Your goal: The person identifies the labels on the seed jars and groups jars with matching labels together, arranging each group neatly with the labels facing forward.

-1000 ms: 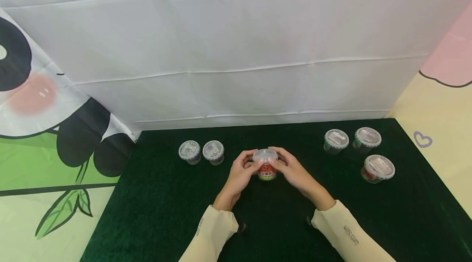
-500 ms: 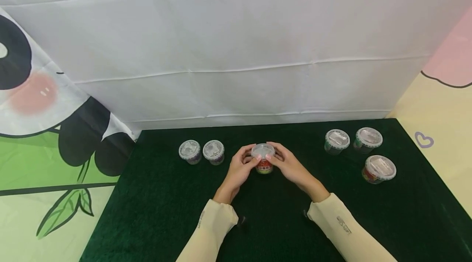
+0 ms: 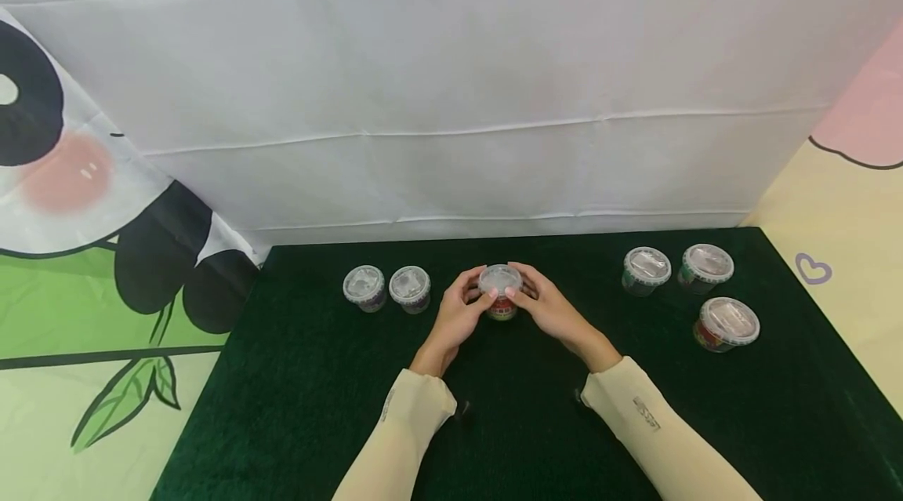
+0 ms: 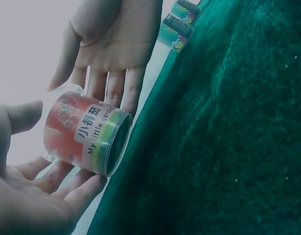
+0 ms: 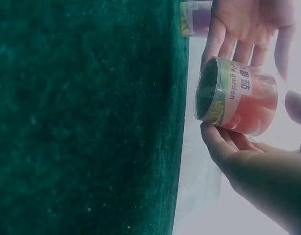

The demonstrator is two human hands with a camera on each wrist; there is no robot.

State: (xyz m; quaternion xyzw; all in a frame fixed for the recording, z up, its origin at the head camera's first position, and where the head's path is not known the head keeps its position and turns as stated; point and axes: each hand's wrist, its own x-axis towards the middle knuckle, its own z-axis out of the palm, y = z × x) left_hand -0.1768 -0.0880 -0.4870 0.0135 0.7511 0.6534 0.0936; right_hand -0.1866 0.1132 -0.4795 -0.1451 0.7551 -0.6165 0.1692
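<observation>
A small clear plastic cup (image 3: 502,308) with a pale lid is held upright between both hands, in the middle of the head view. Its red label (image 4: 67,125) shows "My little garden" and Chinese characters, with a green band near the base. My left hand (image 3: 455,321) grips the cup's left side, thumb at the front just below the lid. From the right, my right hand (image 3: 553,314) grips it likewise, its thumb close to the other. In the right wrist view, the cup's base (image 5: 207,90) shows over the green cloth, with fingers (image 5: 219,142) along its side.
Two lidded cups with purple labels, a left one (image 3: 364,288) and a right one (image 3: 410,288), stand left of the hands. At the far right are two green-labelled cups (image 3: 645,270) and a red-labelled cup (image 3: 727,324). Dark green cloth (image 3: 303,391) covers the table; a white sheet (image 3: 458,93) hangs behind.
Both hands have carried the cup away from the body and slightly left, toward the back of the table. Their grip looks the same. The other cups stay put.
</observation>
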